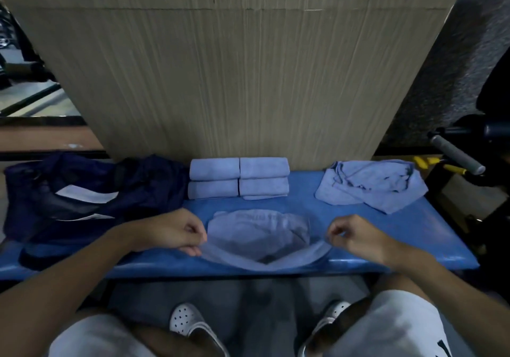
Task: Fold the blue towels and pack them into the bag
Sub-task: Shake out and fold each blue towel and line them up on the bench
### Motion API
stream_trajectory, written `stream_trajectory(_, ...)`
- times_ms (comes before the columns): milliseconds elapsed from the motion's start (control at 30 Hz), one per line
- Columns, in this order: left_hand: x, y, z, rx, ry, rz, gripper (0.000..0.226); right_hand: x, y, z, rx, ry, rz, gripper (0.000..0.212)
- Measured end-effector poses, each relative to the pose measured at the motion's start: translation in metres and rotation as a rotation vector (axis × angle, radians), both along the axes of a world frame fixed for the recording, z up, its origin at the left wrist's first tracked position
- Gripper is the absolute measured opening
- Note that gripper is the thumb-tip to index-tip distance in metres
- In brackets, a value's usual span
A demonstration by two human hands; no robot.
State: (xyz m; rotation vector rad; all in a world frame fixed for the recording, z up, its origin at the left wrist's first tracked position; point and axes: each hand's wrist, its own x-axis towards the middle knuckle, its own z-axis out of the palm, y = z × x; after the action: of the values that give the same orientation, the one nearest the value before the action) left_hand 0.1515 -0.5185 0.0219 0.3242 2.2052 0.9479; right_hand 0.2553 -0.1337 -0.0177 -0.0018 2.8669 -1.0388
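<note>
A blue padded bench top (414,235) runs across the view, its glossy skin creased near the front edge. Directly behind it rises a tall panel of pale wood-grain laminate (248,81), and to the right of that is a rough grey speckled wall (441,67). At the far right stands dark equipment with a grey foam-covered handle (455,154) and yellow parts, possibly a gym machine, though the dim light makes it hard to tell.

On the left end of the bench lies a slumped navy bag (82,191) with white stripes. Four folded blue towels (238,177) sit in a tidy two-by-two block against the panel, just beside the bag. Well to the right rests a crumpled pile of unfolded blue towels (372,185).

At the front centre, one blue towel (256,235) is stretched between the hands, its near edge lifted and sagging in the middle while the rest lies rumpled on the bench. The left hand (176,232) pinches the towel's left corner with curled fingers; the right hand (356,235) pinches the right corner likewise.

Below the bench edge is a grey floor (248,301), with the person's white perforated clogs (190,323) and light shorts in view
</note>
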Motion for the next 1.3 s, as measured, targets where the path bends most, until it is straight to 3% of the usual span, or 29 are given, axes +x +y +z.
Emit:
stream_trajectory(200, -0.006, 0.016, -0.037, -0.135, 0.092, -0.010, 0.025, -0.005, -0.012, -0.024, -0.230, -0.058, -0.105, 0.019)
stream_trajectory(300, -0.011, 0.018, -0.058, -0.238, 0.185, -0.135, 0.036, -0.015, -0.022, -0.034, -0.298, -0.099, -0.129, 0.016)
stream_trajectory(467, -0.013, 0.020, -0.095, -0.292, 0.410, -0.279, 0.052, -0.029, -0.041, -0.059, -0.098, -0.188, -0.071, 0.041)
stream_trajectory(633, -0.026, 0.029, -0.108, -0.371, 0.588, -0.276, 0.036, -0.044, -0.038, -0.076, -0.002, -0.021, -0.029, 0.027)
stream_trajectory(733, -0.037, 0.037, -0.114, -0.373, 0.713, -0.168, 0.029, -0.056, -0.036, -0.085, 0.011, 0.066, -0.092, 0.024)
stream_trajectory(900, -0.057, 0.046, -0.124, -0.192, 0.692, 0.137, 0.010, -0.071, -0.034, -0.097, -0.049, 0.187, -0.267, 0.018)
stream_trajectory(1000, -0.068, 0.046, -0.133, -0.104, 0.668, 0.239, 0.012, -0.080, -0.029, -0.106, 0.107, 0.237, -0.315, 0.016)
stream_trajectory(1133, -0.080, 0.045, -0.143, -0.134, 0.630, 0.146, 0.024, -0.091, -0.026, -0.111, 0.322, 0.105, -0.391, 0.027)
stream_trajectory(1300, -0.087, 0.048, -0.147, -0.259, 0.611, 0.042, 0.039, -0.092, -0.026, -0.108, 0.349, 0.070, -0.370, 0.013)
